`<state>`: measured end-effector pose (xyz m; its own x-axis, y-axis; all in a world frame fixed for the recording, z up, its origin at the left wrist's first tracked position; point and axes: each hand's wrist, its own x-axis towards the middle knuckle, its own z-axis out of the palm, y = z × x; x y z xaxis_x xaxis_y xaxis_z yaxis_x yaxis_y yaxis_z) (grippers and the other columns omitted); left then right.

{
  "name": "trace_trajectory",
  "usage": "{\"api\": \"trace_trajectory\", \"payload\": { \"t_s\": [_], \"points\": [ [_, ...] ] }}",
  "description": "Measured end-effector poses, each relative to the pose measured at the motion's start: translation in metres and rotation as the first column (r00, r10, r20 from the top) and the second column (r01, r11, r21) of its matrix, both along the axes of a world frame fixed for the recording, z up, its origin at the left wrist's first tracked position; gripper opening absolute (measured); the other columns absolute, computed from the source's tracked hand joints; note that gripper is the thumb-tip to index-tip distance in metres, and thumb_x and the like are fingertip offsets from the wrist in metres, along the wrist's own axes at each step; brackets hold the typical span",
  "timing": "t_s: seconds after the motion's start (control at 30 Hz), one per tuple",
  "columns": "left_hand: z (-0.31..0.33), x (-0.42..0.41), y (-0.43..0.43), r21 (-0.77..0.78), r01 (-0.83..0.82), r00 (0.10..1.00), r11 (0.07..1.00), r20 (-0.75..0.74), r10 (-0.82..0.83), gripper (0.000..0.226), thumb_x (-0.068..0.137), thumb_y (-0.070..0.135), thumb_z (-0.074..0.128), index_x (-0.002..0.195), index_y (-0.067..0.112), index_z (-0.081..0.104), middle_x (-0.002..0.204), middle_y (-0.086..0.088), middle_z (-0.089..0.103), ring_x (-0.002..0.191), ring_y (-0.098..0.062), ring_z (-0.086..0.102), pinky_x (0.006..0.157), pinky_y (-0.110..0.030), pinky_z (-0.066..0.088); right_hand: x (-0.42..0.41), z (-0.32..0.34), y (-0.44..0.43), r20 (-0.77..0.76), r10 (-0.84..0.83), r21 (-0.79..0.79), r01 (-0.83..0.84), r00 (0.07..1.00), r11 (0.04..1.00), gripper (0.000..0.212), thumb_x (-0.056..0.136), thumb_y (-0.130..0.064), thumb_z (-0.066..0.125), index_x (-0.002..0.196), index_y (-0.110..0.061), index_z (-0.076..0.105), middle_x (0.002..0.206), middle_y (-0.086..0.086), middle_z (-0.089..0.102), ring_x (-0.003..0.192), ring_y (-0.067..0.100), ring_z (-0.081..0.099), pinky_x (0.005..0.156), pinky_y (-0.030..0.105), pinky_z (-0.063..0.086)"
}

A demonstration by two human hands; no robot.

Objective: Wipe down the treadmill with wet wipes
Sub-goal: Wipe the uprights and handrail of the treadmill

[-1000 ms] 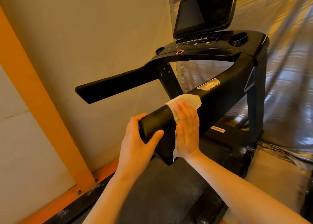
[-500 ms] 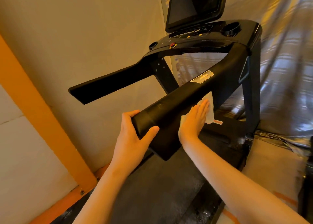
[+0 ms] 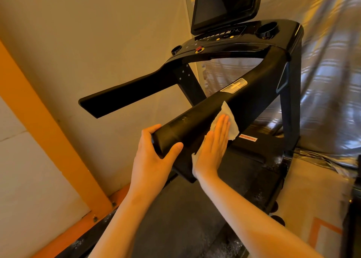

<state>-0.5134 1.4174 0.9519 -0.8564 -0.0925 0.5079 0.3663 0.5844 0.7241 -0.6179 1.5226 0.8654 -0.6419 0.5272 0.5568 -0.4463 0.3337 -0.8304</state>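
A black treadmill stands ahead of me, its right handrail (image 3: 244, 99) slanting down toward me. My left hand (image 3: 154, 158) grips the near end of that handrail, thumb on the right and fingers curled over the left side. My right hand (image 3: 214, 146) lies flat, fingers straight, pressing a white wet wipe (image 3: 228, 119) against the handrail's right side face. The wipe shows beyond my fingertips and below my palm; the rest of it is hidden under the hand.
The left handrail (image 3: 125, 95) juts out toward the left. The console (image 3: 234, 37) with its dark screen (image 3: 224, 5) sits up top. The running belt (image 3: 181, 222) lies below my arms. An orange beam (image 3: 45, 132) runs along the left wall; plastic sheeting (image 3: 332, 82) hangs on the right.
My right hand moved with the wipe from the top of the handrail down to its right side face and lies flatter there. My left hand kept its grip on the handrail end.
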Motion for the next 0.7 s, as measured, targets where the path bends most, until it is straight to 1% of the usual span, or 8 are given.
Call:
{"api": "trace_trajectory", "payload": {
  "t_s": [0.1,0.2,0.3,0.37,0.43,0.5,0.6,0.7],
  "points": [
    [0.000,0.000,-0.001,0.012,0.011,1.000,1.000,0.004,-0.011,0.064,0.071,0.055,0.058,0.128,0.039,0.035,0.119,0.014,0.050,0.104,-0.006,0.057,0.071,-0.004,0.049,-0.023,0.003,0.023,0.008,0.021,-0.051,-0.021,1.000,0.998,0.048,0.104,-0.038,0.018,0.148,-0.036,-0.002,0.156,-0.021,-0.005,0.148,0.002,-0.003,0.123,0.034,0.006],
    [0.000,-0.001,-0.002,0.021,0.013,1.000,1.000,0.011,-0.013,0.067,0.071,0.055,0.058,0.131,0.036,0.036,0.121,0.012,0.051,0.106,-0.007,0.057,0.071,-0.007,0.050,-0.038,0.008,0.042,0.022,0.054,-0.123,-0.051,0.998,0.991,0.050,0.102,-0.038,0.013,0.151,-0.030,0.002,0.161,-0.010,0.001,0.149,0.006,-0.001,0.121,0.027,0.003],
    [-0.001,0.000,-0.002,0.024,0.015,1.000,1.000,0.011,-0.016,0.068,0.071,0.054,0.058,0.132,0.035,0.035,0.125,0.008,0.051,0.107,-0.008,0.056,0.070,-0.007,0.051,-0.052,0.003,0.057,0.081,0.081,-0.183,-0.065,0.993,0.981,0.049,0.108,-0.026,0.020,0.155,-0.019,0.007,0.163,-0.003,0.002,0.149,0.010,0.001,0.112,0.007,-0.003],
    [-0.001,0.000,-0.001,0.028,0.021,1.000,0.999,0.008,-0.021,0.069,0.071,0.055,0.057,0.133,0.034,0.035,0.126,0.008,0.051,0.107,-0.008,0.056,0.072,-0.009,0.051,-0.056,0.001,0.061,0.101,0.122,-0.285,-0.089,0.987,0.954,0.050,0.108,-0.022,0.024,0.155,-0.016,0.006,0.163,-0.001,0.003,0.150,0.012,0.003,0.107,0.000,-0.004],
    [-0.001,0.000,0.000,0.035,0.019,1.000,0.999,0.009,-0.019,0.071,0.070,0.055,0.057,0.134,0.033,0.035,0.126,0.007,0.050,0.108,-0.010,0.056,0.073,-0.012,0.051,-0.049,0.003,0.060,0.069,0.194,-0.484,-0.137,0.979,0.864,0.051,0.108,-0.024,0.024,0.155,-0.020,0.006,0.163,-0.003,0.005,0.148,0.010,0.008,0.113,0.011,0.003],
    [-0.002,0.000,0.001,0.037,0.009,1.000,0.999,0.013,-0.009,0.072,0.071,0.055,0.056,0.135,0.033,0.034,0.127,0.008,0.050,0.109,-0.010,0.055,0.070,-0.010,0.051,-0.039,0.002,0.056,0.000,0.285,-0.711,-0.200,0.959,0.674,0.051,0.108,-0.030,0.024,0.155,-0.026,0.006,0.162,-0.004,0.010,0.144,0.009,0.016,0.113,0.025,0.014],
    [-0.003,0.000,0.001,0.022,0.002,1.000,1.000,0.021,-0.003,0.071,0.072,0.056,0.056,0.136,0.034,0.033,0.127,0.008,0.050,0.108,-0.008,0.055,0.068,-0.007,0.050,-0.030,-0.010,0.044,0.047,0.428,-0.906,-0.142,0.902,0.399,0.054,0.104,-0.047,0.026,0.154,-0.027,0.021,0.153,0.007,0.034,0.140,0.029,0.033,0.117,0.045,0.023],
    [-0.005,-0.001,0.001,0.016,-0.007,1.000,1.000,0.018,0.007,0.068,0.073,0.056,0.056,0.134,0.037,0.031,0.126,0.009,0.050,0.106,-0.006,0.055,0.068,-0.005,0.049,-0.010,-0.015,0.018,0.077,0.488,-0.930,-0.115,0.869,0.351,0.056,0.101,-0.053,0.026,0.150,-0.024,0.033,0.145,0.010,0.045,0.133,0.033,0.043,0.114,0.053,0.030]
  ]
}}
